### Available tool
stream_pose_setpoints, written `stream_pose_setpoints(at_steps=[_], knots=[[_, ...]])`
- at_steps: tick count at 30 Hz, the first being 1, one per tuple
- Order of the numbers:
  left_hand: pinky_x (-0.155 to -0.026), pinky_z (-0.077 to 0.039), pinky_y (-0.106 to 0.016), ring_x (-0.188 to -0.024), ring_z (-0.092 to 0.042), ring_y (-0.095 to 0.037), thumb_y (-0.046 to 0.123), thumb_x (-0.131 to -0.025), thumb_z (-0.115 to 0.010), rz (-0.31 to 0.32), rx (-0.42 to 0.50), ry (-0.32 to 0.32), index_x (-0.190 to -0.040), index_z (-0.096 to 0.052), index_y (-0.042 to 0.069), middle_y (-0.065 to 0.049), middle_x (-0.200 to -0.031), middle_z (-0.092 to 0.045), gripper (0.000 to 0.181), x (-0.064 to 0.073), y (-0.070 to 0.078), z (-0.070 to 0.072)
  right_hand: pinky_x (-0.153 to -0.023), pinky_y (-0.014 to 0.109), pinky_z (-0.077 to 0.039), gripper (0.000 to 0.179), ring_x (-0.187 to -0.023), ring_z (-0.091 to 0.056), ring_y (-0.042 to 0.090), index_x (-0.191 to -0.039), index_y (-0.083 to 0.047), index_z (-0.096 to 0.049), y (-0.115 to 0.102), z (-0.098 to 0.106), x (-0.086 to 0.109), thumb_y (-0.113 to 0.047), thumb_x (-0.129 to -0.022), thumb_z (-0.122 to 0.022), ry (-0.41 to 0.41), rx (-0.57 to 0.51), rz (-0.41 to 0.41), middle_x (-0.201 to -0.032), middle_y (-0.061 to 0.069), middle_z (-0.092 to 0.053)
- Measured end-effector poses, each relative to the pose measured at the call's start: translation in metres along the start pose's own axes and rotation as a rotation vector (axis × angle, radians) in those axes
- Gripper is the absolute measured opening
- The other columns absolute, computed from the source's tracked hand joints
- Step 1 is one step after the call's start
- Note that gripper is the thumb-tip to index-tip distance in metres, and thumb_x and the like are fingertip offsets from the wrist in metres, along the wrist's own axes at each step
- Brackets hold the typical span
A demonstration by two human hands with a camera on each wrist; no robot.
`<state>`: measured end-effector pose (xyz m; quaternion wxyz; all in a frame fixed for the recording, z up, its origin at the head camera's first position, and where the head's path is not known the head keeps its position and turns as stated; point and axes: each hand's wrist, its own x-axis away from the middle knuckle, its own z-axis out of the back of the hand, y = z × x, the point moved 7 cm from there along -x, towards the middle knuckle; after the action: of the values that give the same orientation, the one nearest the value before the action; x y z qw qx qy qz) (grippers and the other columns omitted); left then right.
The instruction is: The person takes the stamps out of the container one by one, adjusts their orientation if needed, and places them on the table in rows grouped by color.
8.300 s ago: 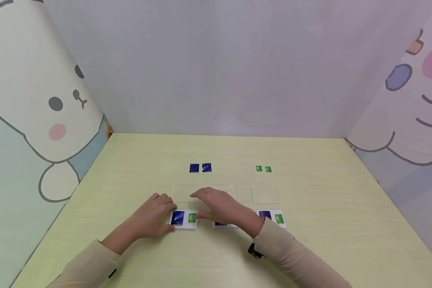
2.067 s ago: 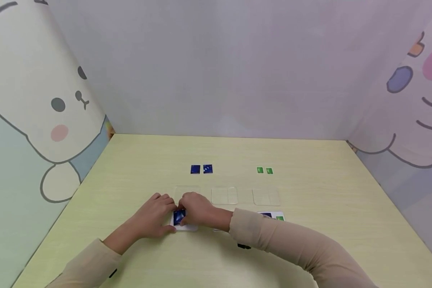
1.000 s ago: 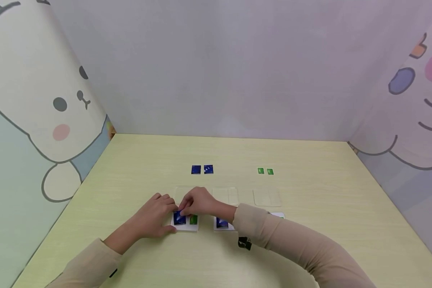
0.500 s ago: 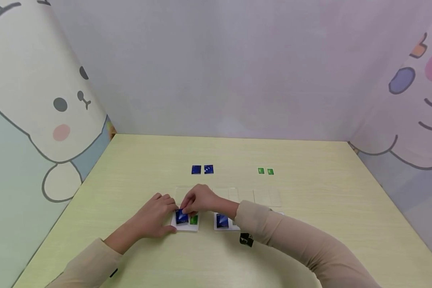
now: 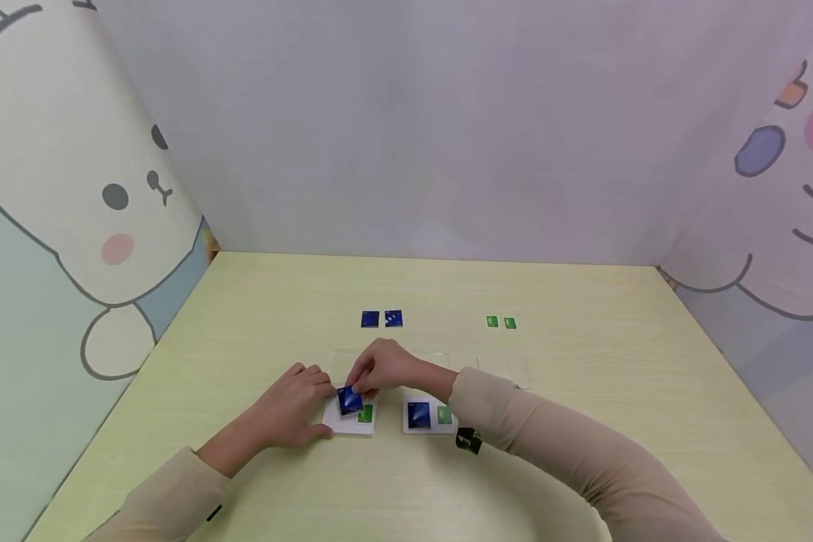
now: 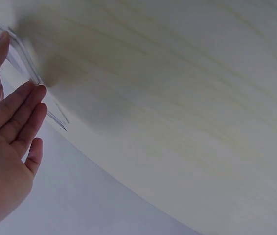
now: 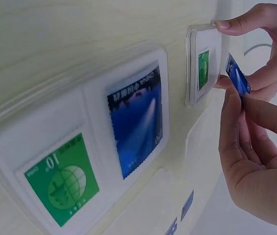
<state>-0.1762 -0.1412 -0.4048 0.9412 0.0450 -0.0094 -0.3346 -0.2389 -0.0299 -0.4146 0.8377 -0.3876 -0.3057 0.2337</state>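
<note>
My right hand (image 5: 386, 366) pinches a blue postage stamp (image 5: 350, 400) between thumb and fingers, tilted over the left stamp case. In the right wrist view this blue stamp (image 7: 237, 77) is raised off the white insert. A green stamp (image 5: 365, 413) lies on the right part of that shallow clear case (image 5: 345, 429). My left hand (image 5: 296, 408) holds the case's left end, thumb at the near corner and fingers at the far one. In the left wrist view the left hand's (image 6: 11, 132) fingers reach the case edge nearly straight.
A second case (image 5: 430, 432) to the right holds a blue stamp (image 5: 418, 415) and a green stamp (image 5: 444, 415). Behind stand clear lids (image 5: 503, 370). Farther back lie two blue stamps (image 5: 382, 318) and two green stamps (image 5: 501, 322). My right sleeve (image 5: 555, 444) covers the third case.
The right hand came down onto the left case and took hold of its blue stamp. It has since lifted the stamp, shifting it rightward and away. The left hand stayed at the case.
</note>
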Motion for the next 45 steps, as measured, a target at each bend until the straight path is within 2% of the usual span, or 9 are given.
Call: stream_pose_setpoints(at_steps=[5, 13, 25, 45], knots=[[-0.084, -0.041, -0.036, -0.095, -0.056, -0.017, 0.045, -0.072, -0.078, 0.000, -0.003, 0.003, -0.103, -0.069, 0.010, 0.000, -0.099, -0.068, 0.047, 0.000, 0.000, -0.001, -0.068, 0.031, -0.058, 0.010, -0.061, -0.065, 0.009, -0.093, -0.005, -0.076, -0.001, 0.008, -0.001, -0.006, -0.085, -0.070, 0.011, 0.022, -0.003, -0.082, 0.010, -0.075], [-0.085, -0.041, -0.037, -0.096, -0.056, -0.018, 0.046, -0.072, -0.078, 0.019, 0.000, -0.019, -0.104, -0.070, 0.011, -0.001, -0.101, -0.069, 0.047, -0.001, -0.001, -0.003, -0.067, 0.032, -0.058, 0.009, -0.060, -0.067, 0.011, -0.092, -0.002, -0.075, 0.002, 0.015, -0.005, -0.002, -0.083, -0.071, 0.044, -0.020, -0.017, -0.081, 0.013, -0.075], [-0.084, -0.041, -0.036, -0.096, -0.056, -0.017, 0.047, -0.072, -0.078, 0.013, -0.016, -0.019, -0.103, -0.070, 0.011, 0.000, -0.101, -0.069, 0.048, -0.001, 0.000, -0.005, -0.067, 0.032, -0.058, 0.009, -0.063, -0.069, 0.014, -0.092, -0.004, -0.074, 0.000, 0.024, -0.007, -0.005, -0.085, -0.070, 0.084, -0.001, -0.004, -0.081, 0.012, -0.074], [-0.086, -0.042, -0.038, -0.098, -0.057, -0.018, 0.047, -0.073, -0.077, 0.022, -0.015, -0.031, -0.105, -0.069, 0.012, -0.001, -0.104, -0.069, 0.049, -0.002, -0.002, -0.004, -0.068, 0.032, -0.058, 0.010, -0.061, -0.068, 0.010, -0.093, -0.002, -0.075, 0.002, 0.034, -0.017, -0.005, -0.084, -0.071, 0.110, -0.021, -0.013, -0.083, 0.013, -0.075]])
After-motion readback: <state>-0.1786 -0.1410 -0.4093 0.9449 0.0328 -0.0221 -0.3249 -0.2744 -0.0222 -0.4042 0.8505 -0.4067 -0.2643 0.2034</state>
